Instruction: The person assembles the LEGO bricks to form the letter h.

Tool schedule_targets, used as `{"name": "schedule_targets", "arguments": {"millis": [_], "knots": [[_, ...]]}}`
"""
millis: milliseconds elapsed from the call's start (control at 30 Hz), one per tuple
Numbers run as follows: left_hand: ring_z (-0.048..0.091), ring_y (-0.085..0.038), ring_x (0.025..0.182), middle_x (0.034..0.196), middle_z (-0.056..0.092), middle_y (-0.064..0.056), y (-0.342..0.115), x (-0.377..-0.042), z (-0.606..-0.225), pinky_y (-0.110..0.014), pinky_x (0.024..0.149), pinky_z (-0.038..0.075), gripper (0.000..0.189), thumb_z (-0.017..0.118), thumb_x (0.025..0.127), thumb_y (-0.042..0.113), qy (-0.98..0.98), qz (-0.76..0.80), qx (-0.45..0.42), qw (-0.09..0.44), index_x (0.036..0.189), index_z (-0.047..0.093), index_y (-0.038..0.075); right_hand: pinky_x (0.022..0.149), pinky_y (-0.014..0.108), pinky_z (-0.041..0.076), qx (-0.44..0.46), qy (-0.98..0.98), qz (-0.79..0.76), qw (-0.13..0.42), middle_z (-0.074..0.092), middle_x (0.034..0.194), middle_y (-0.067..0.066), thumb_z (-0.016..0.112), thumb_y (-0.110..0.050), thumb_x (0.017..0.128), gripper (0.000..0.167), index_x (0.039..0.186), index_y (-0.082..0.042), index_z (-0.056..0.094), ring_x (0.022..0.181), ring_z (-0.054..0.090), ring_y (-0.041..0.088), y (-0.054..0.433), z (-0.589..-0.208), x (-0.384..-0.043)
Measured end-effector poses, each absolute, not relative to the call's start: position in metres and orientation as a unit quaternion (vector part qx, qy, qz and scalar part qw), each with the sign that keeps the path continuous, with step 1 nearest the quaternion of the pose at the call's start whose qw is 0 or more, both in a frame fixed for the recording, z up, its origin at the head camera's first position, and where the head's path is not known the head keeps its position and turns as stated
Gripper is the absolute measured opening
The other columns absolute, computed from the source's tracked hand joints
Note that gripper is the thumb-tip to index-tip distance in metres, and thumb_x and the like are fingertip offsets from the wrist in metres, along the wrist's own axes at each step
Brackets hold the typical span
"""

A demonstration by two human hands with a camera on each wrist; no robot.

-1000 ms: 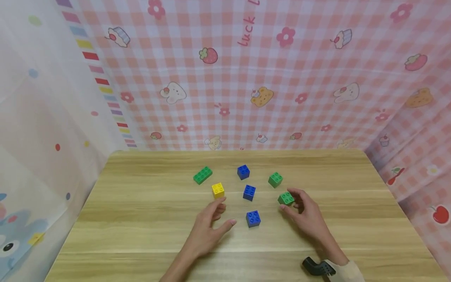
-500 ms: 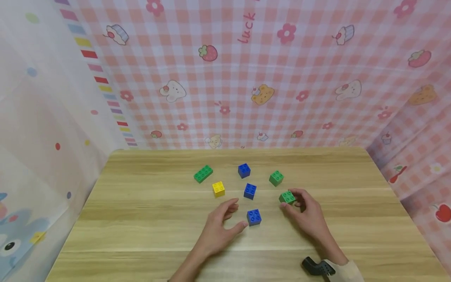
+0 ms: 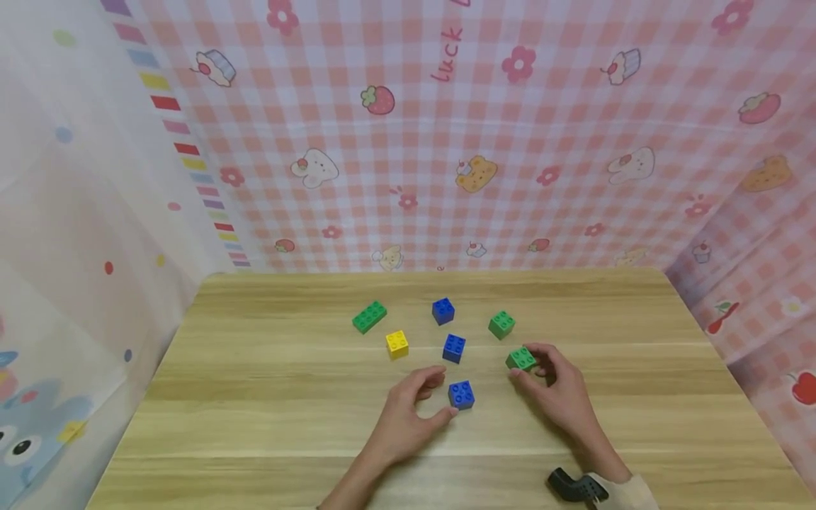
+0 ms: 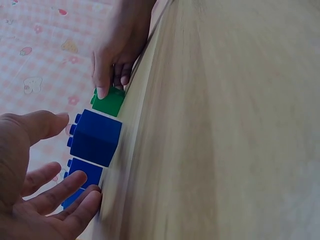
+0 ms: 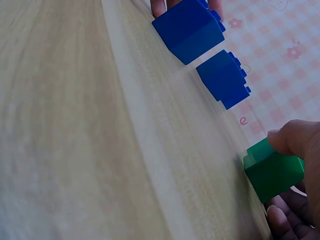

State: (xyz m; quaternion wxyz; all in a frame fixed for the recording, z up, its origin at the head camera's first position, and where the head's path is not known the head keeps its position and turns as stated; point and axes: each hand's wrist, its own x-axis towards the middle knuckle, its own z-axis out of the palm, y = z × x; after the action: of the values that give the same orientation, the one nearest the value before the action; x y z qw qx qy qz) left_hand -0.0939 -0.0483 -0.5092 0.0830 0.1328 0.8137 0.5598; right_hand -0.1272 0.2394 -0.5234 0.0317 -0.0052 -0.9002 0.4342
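My right hand (image 3: pixel 556 383) pinches a green 2x2 toy brick (image 3: pixel 522 359) at the right; the thumb lies on its near side in the right wrist view. My left hand (image 3: pixel 413 409) is spread beside the nearest blue brick (image 3: pixel 462 395), thumb tip right at its near left corner and fingers apart. In the left wrist view this blue brick (image 4: pixel 96 137) shows beyond the gap between thumb and fingers. Behind it stand a second blue brick (image 3: pixel 454 348) and a third blue brick (image 3: pixel 443 311).
A yellow brick (image 3: pixel 397 344) and a longer green brick (image 3: pixel 370 316) lie on the left. Another green 2x2 brick (image 3: pixel 501 324) sits just behind the one in my right hand. The wooden table (image 3: pixel 255 425) ends at a pink checked cloth (image 3: pixel 408 142).
My left hand has moved right, from beside the yellow brick to the nearest blue brick. My right hand has stayed at the green brick, its thumb now closer against it.
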Motion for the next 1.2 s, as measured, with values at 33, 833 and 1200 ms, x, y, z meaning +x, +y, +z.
{"name": "schedule_targets", "arguments": {"millis": [33, 833, 1200], "knots": [[0.061, -0.022, 0.129, 0.141, 0.063, -0.007, -0.048, -0.094, -0.51, -0.035, 0.11, 0.054, 0.061, 0.08, 0.089, 0.026, 0.816, 0.556, 0.134, 0.082, 0.144, 0.055, 0.012, 0.083, 0.019, 0.05, -0.004, -0.9, 0.434, 0.032, 0.068, 0.114, 0.006, 0.078, -0.039, 0.091, 0.054, 0.135, -0.014, 0.059, 0.101, 0.059, 0.019, 0.24, -0.524, -0.127], [0.054, -0.017, 0.124, 0.13, 0.067, 0.008, -0.029, -0.103, -0.515, -0.045, 0.109, 0.048, 0.049, 0.085, 0.083, 0.032, 0.868, 0.481, 0.09, 0.088, 0.128, 0.068, 0.028, 0.082, 0.017, 0.05, 0.009, -0.898, 0.436, 0.056, 0.07, 0.11, 0.004, 0.081, -0.025, 0.089, 0.049, 0.132, -0.013, 0.062, 0.097, 0.06, 0.016, 0.238, -0.526, -0.126], [0.055, -0.015, 0.116, 0.122, 0.069, 0.008, -0.028, -0.105, -0.517, -0.037, 0.101, 0.049, 0.042, 0.086, 0.083, 0.032, 0.867, 0.482, 0.097, 0.079, 0.122, 0.071, 0.025, 0.082, 0.015, 0.052, 0.028, -0.896, 0.439, 0.069, 0.071, 0.11, 0.002, 0.082, -0.021, 0.088, 0.045, 0.129, -0.014, 0.064, 0.095, 0.062, 0.014, 0.237, -0.527, -0.125]]}}
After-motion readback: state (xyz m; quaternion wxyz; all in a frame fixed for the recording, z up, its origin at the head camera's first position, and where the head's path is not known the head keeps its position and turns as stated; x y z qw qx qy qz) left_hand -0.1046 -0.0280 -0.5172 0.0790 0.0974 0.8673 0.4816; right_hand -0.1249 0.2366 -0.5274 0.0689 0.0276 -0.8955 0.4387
